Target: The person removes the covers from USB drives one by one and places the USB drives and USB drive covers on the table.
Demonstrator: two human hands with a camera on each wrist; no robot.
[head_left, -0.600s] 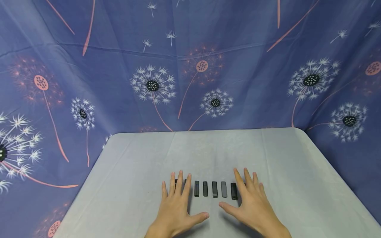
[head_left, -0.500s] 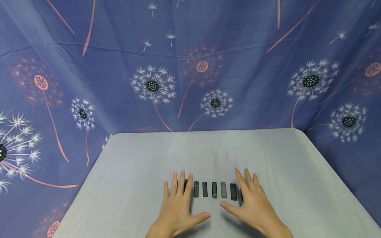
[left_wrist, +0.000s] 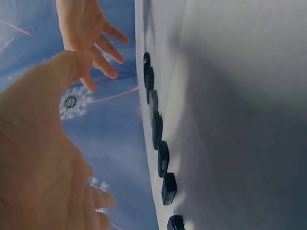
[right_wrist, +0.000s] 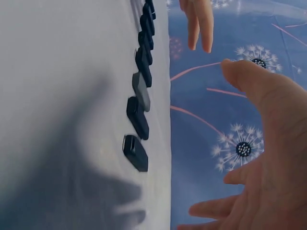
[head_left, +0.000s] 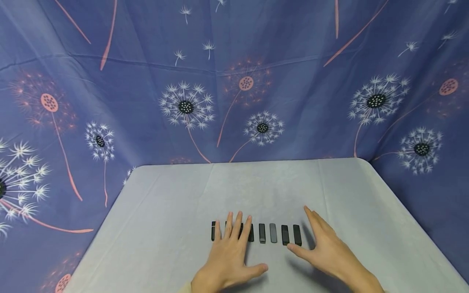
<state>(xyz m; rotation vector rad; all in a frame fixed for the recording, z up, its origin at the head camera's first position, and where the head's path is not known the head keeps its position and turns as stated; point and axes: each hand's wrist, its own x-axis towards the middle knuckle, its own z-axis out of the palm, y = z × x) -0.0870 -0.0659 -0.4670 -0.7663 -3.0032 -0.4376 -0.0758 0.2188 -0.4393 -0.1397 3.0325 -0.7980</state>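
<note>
A row of small dark bar-shaped pieces, much like USB sticks, lies on the table. At its left end is a black bar [head_left: 213,231]. My left hand [head_left: 228,256] hovers over the left part of the row, fingers spread and straight, partly hiding several bars. Right of it a black bar [head_left: 261,232] and a grey bar [head_left: 273,233] show fully. Beyond my right hand's [head_left: 331,250] thumb lies the row's right-end black bar [head_left: 297,235]. That hand is held beside this end, palm turned inward, thumb apart from the fingers. Both wrist views show the hands raised above the bars, holding nothing.
A pale cloth covers the table [head_left: 176,195], which has rounded back corners. Behind it and along both sides hangs a blue curtain [head_left: 311,122] printed with dandelions. Shadows of the hands fall on the cloth.
Both hands have moved right. My right hand has turned more sideways and uncovered the right-end bars; my left hand now covers bars nearer the middle, leaving the left-end bar in sight.
</note>
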